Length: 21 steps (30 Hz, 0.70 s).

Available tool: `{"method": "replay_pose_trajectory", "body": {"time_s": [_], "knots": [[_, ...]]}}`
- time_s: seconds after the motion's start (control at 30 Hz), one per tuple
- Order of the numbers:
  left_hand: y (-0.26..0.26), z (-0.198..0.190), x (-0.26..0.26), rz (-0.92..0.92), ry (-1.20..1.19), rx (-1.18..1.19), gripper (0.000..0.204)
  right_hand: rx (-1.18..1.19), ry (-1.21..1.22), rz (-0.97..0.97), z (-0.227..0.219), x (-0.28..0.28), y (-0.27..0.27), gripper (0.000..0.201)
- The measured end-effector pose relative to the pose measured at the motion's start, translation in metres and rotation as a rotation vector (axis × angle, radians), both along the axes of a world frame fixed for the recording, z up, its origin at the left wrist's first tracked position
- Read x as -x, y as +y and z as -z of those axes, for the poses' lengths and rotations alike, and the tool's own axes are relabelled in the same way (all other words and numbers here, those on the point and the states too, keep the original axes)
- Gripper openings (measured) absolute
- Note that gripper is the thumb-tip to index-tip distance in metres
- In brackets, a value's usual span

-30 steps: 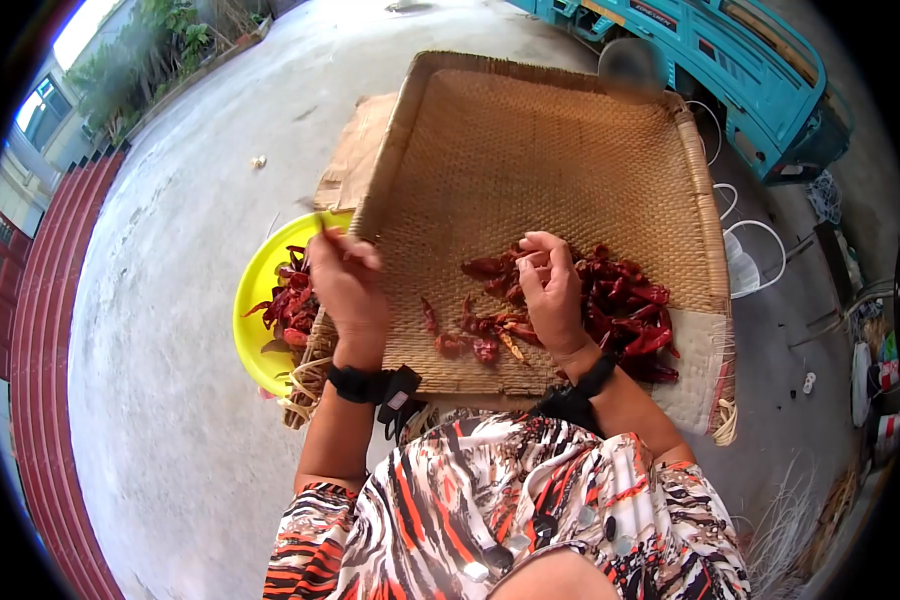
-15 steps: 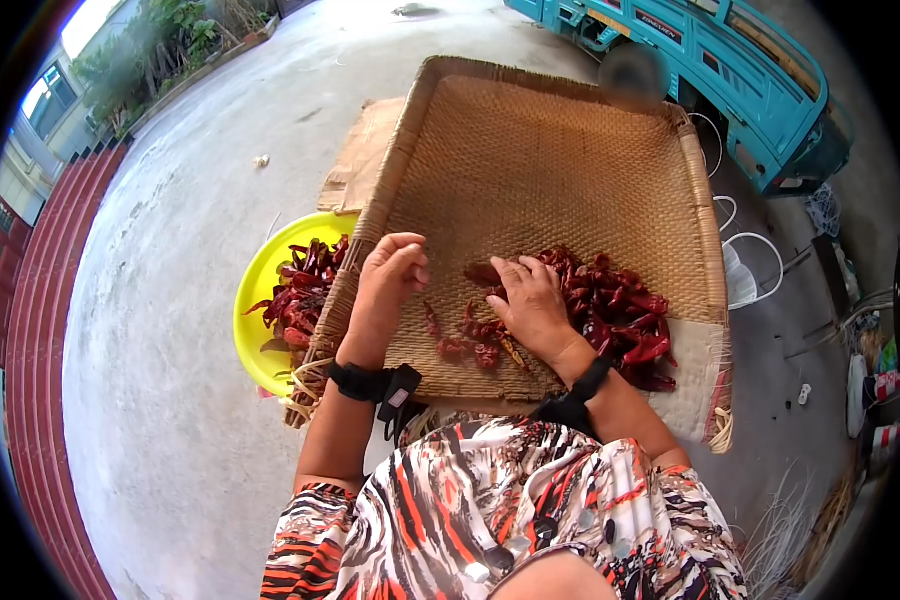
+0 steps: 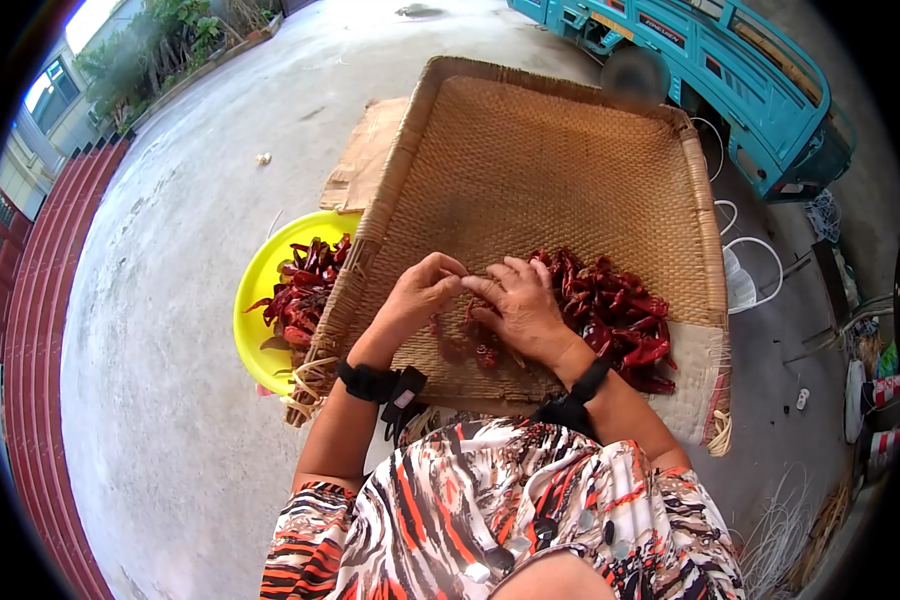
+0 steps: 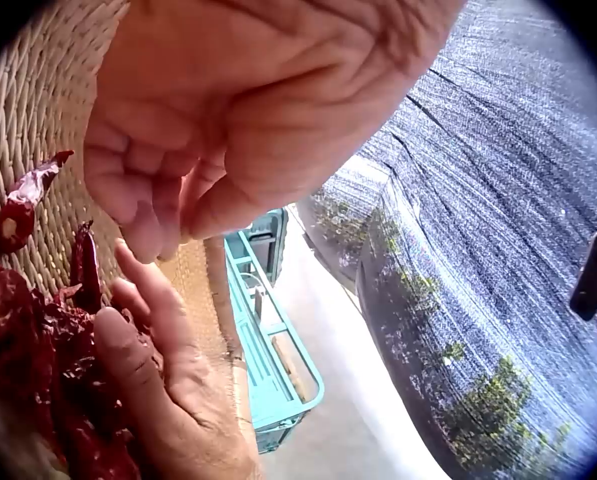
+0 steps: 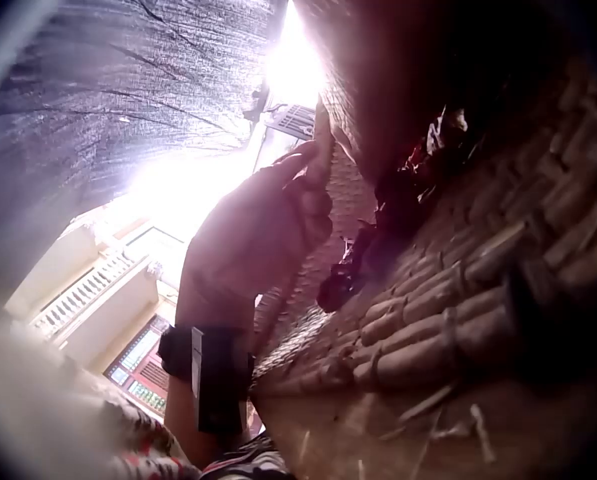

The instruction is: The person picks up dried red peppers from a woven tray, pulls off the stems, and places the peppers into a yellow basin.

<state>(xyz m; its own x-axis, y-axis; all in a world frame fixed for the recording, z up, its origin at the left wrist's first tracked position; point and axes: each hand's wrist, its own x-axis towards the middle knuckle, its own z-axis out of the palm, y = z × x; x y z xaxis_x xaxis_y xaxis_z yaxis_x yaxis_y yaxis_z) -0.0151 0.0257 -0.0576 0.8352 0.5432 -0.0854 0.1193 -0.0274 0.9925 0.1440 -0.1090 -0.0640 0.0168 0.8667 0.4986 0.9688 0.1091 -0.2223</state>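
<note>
Over the woven tray [image 3: 530,130], my left hand [image 3: 415,305] is curled, its thumb against its fingertips. A thin dark piece shows faintly where it meets my right hand [image 3: 525,310]. The left wrist view has these left fingertips [image 4: 158,230] just above the right hand's bent fingers [image 4: 153,300]; the right thumb stands apart, and its palm's contents are hidden. Dried red chilies [image 3: 625,315] are heaped beside my right hand, with a few small ones [image 3: 485,355] below it. In the right wrist view my left hand [image 5: 253,235] is near chilies [image 5: 343,280].
A yellow basin [image 3: 250,290] of red chilies [image 3: 300,300] stands left of the tray. Cardboard [image 3: 365,155] lies behind it on the concrete ground. At the back right is a blue-green cargo vehicle [image 3: 690,70]; red steps [image 3: 45,330] run along the far left.
My left hand came from over the basin's edge back across the tray to my right hand. My right hand lowered to the chilies, then moved slightly left; both hands now meet.
</note>
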Motion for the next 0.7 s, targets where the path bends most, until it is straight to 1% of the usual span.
{"method": "replay_pose_trajectory", "body": {"time_s": [0.07,0.27,0.37,0.47,0.53,0.57,0.63,0.7], "knots": [[-0.001,0.001,-0.001,-0.007,0.032,-0.021,0.019,0.111,0.042,-0.017,0.006,-0.001,0.005,0.016],[0.001,0.004,0.0,-0.046,0.054,-0.081,0.021,-0.225,0.248,0.04,0.008,-0.003,-0.002,0.015],[-0.006,-0.005,-0.001,-0.064,0.079,-0.113,0.023,-0.173,0.586,0.037,0.003,0.001,-0.006,0.018],[-0.007,-0.007,-0.002,-0.037,0.05,-0.064,0.024,0.003,0.795,-0.022,-0.014,0.008,-0.013,0.013],[-0.007,-0.009,-0.002,0.014,0.022,0.014,0.025,-0.023,0.663,-0.132,-0.008,0.003,-0.013,0.022],[-0.006,-0.009,-0.002,0.04,0.045,0.001,0.025,-0.036,0.596,-0.187,-0.005,0.0,-0.013,0.026],[-0.002,-0.008,-0.001,0.091,0.093,-0.024,0.025,0.023,0.63,-0.224,-0.002,-0.002,-0.014,0.028],[-0.002,-0.009,0.0,0.117,0.114,0.003,0.025,0.049,0.647,-0.259,0.007,-0.005,-0.015,0.029]]}}
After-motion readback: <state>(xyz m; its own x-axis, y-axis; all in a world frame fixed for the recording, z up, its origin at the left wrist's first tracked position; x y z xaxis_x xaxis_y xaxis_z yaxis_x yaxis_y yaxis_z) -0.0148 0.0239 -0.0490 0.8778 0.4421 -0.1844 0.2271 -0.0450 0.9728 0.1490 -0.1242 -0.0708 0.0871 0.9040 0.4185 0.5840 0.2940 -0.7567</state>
